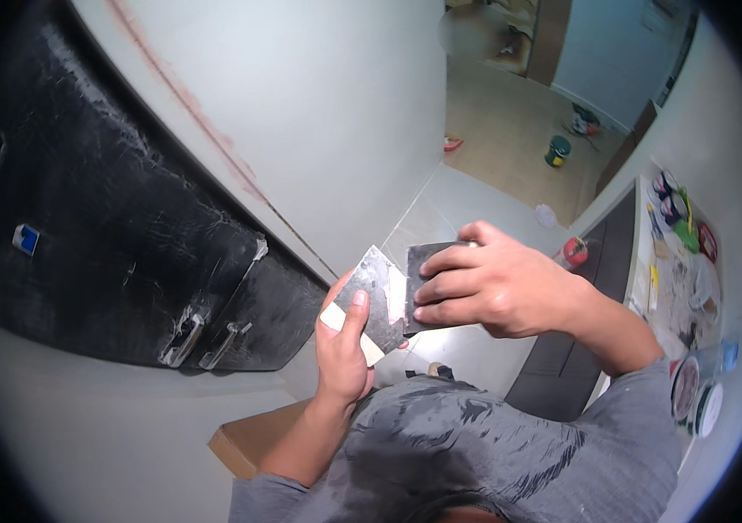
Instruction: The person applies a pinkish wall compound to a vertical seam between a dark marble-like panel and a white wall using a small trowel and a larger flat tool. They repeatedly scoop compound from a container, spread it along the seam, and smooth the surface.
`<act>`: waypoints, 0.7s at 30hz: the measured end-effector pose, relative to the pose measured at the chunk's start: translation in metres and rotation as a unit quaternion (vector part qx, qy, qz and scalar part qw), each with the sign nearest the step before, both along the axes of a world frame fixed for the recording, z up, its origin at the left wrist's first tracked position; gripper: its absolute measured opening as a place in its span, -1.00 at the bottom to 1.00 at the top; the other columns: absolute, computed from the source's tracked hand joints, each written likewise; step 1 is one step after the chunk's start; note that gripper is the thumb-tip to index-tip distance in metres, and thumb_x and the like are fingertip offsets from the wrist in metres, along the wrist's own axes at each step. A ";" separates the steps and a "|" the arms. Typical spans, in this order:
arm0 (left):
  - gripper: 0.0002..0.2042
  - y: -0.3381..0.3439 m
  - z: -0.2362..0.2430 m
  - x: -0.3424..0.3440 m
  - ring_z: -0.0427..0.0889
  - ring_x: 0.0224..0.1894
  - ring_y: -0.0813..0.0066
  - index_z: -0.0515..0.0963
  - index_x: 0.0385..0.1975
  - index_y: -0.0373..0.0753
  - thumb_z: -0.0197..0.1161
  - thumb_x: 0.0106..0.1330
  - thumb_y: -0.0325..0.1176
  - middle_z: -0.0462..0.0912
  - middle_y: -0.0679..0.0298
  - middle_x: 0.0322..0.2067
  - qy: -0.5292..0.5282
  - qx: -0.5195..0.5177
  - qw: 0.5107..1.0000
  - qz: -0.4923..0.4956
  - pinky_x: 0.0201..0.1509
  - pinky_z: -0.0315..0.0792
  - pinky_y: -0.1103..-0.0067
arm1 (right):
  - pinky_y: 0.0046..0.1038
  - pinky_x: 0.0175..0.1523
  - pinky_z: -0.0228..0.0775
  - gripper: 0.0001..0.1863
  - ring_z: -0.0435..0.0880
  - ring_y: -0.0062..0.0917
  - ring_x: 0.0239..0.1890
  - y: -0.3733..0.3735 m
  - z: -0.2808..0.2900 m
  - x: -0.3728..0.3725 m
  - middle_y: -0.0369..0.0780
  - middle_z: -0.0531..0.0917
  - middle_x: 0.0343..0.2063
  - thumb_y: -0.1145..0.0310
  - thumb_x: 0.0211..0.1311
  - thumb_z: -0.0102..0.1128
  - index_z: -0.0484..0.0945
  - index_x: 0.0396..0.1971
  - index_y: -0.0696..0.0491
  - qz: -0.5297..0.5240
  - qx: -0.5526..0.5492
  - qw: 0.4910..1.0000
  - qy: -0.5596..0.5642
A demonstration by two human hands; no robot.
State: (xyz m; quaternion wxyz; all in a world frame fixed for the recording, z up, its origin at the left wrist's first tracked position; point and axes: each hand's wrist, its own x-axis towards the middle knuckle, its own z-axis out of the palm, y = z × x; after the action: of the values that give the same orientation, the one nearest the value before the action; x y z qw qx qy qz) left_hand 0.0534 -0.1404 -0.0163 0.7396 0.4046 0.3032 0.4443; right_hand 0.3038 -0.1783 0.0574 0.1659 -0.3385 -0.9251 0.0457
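My left hand point(342, 344) grips a flat grey filling spatula point(376, 277) with a cream strip along its back edge, thumb on top. White putty point(397, 295) lies along the spatula's right-hand edge. Held in my right hand point(510, 292) is a second, dark flat spatula point(413, 288), its fingers pressed on the face. The two blades meet or almost touch at the putty; I cannot tell which. Below them a tiled floor point(432, 344) shows.
A scuffed black cabinet point(144, 235) stands at left by a pale wall point(301, 105). At right, a counter point(650, 301) carries tubs, bags and tools. A red-topped can point(573, 253) stands near my right forearm. A cardboard box point(257, 434) sits low left; a green bucket point(558, 151) stands farther off.
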 end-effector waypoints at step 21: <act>-0.50 0.117 0.002 -0.056 0.64 0.22 0.26 0.42 0.37 -0.54 -0.01 0.73 -0.18 0.67 -0.02 0.14 0.021 0.336 0.925 0.176 0.34 0.46 0.41 | -0.23 -0.31 0.85 -0.39 0.78 -0.29 -0.01 0.066 -0.072 -0.125 -0.05 0.65 0.10 0.45 0.44 0.22 0.33 0.43 0.24 -0.161 -0.356 0.533 0.751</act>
State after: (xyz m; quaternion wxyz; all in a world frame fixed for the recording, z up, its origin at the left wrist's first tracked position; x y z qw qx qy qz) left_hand -0.0030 -0.0232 -0.0144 0.4635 0.5788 0.2180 0.6345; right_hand 0.1785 -0.1124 -0.0145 0.6694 -0.3543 -0.2974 0.5813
